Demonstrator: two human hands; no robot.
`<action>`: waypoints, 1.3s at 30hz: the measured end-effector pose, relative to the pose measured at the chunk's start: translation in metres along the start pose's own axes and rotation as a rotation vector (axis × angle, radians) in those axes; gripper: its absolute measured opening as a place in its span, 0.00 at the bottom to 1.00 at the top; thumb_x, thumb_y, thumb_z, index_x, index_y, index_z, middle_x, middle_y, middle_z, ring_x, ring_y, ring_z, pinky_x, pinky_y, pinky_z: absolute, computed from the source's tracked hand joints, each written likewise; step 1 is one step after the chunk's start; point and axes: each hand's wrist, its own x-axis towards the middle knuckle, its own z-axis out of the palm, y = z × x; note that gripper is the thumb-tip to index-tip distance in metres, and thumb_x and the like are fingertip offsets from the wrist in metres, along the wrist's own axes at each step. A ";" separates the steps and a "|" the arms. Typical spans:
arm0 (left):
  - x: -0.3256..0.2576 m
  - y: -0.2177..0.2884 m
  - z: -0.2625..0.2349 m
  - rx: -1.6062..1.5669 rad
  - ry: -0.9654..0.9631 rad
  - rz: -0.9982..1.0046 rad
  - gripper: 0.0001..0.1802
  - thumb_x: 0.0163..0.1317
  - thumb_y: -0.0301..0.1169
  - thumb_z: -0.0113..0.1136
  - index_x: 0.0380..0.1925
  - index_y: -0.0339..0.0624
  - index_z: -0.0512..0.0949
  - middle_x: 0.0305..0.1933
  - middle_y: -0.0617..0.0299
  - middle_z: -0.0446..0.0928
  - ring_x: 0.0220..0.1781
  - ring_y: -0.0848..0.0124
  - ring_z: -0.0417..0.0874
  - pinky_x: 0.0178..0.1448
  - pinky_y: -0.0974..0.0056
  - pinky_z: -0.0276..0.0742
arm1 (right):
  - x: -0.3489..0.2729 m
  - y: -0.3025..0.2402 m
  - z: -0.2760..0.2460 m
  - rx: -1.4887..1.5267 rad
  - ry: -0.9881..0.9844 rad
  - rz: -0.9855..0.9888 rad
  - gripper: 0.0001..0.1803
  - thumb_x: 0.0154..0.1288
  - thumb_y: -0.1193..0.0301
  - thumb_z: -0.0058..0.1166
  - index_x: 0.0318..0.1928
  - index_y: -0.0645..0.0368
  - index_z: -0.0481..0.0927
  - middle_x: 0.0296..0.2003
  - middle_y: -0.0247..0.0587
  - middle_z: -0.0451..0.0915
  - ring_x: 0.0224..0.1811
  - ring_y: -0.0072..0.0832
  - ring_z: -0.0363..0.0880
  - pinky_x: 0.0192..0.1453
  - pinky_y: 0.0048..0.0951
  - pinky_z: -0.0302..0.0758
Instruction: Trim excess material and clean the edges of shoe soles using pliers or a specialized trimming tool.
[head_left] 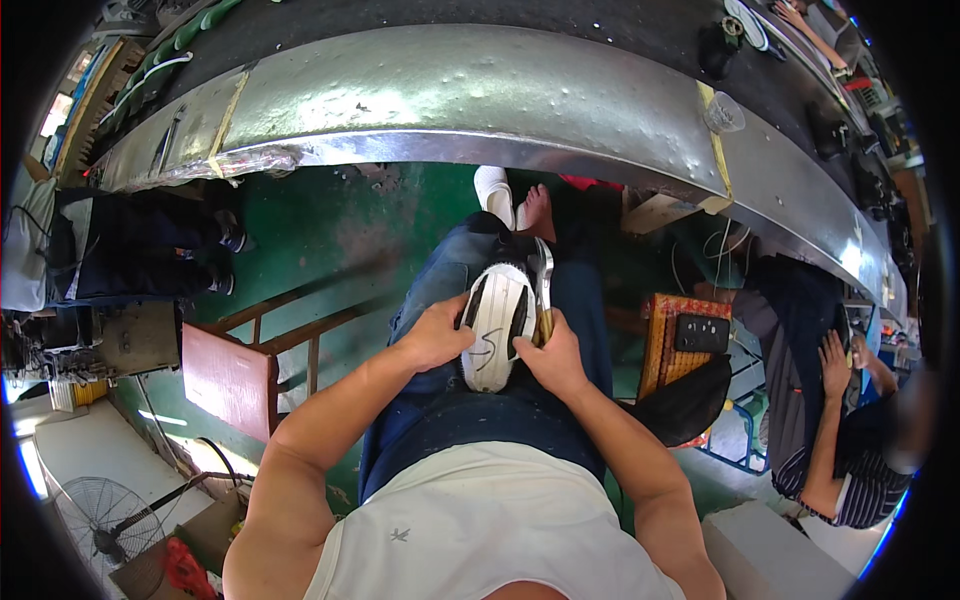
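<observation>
A shoe (497, 315) rests on my lap, pale sole facing up and toe away from me, with dark sides showing and a hand-drawn dark mark on the sole. My left hand (438, 332) grips its left edge, fingers curled underneath. My right hand (553, 355) is closed at its right edge, thumb against the shoe. In the same hand is a steel hand tool (544, 268) with a curved head and a yellowish handle. It lies alongside the shoe, head pointing away from me. I cannot tell its exact kind.
Ahead runs a metal-edged bench (430, 90) with a dark top. A wooden stool (228, 380) lies tipped at left, and a fan (105, 515) stands behind it. A black phone (702, 333) rests on a woven seat (662, 325) at right. A co-worker in stripes (860, 490) sits beyond.
</observation>
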 end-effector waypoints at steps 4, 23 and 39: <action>0.004 0.003 -0.004 -0.119 -0.121 0.053 0.32 0.55 0.21 0.59 0.65 0.33 0.74 0.58 0.55 0.83 0.59 0.69 0.81 0.67 0.64 0.73 | -0.011 0.006 0.000 0.018 0.025 0.027 0.29 0.57 0.68 0.63 0.57 0.67 0.71 0.45 0.59 0.83 0.51 0.53 0.84 0.57 0.45 0.77; 0.010 -0.010 0.066 -0.013 -0.173 0.123 0.63 0.55 0.36 0.74 0.80 0.37 0.40 0.79 0.37 0.56 0.81 0.52 0.59 0.81 0.63 0.53 | -0.070 0.027 -0.110 -0.521 -0.278 -0.404 0.29 0.68 0.70 0.56 0.67 0.67 0.70 0.57 0.60 0.78 0.59 0.56 0.77 0.59 0.49 0.77; 0.009 -0.024 0.075 -0.231 -0.182 0.109 0.68 0.53 0.34 0.76 0.80 0.36 0.32 0.77 0.38 0.60 0.77 0.54 0.65 0.79 0.64 0.56 | -0.043 -0.017 -0.107 -0.705 -0.353 -0.435 0.18 0.65 0.73 0.57 0.53 0.70 0.77 0.43 0.60 0.82 0.49 0.53 0.82 0.55 0.46 0.79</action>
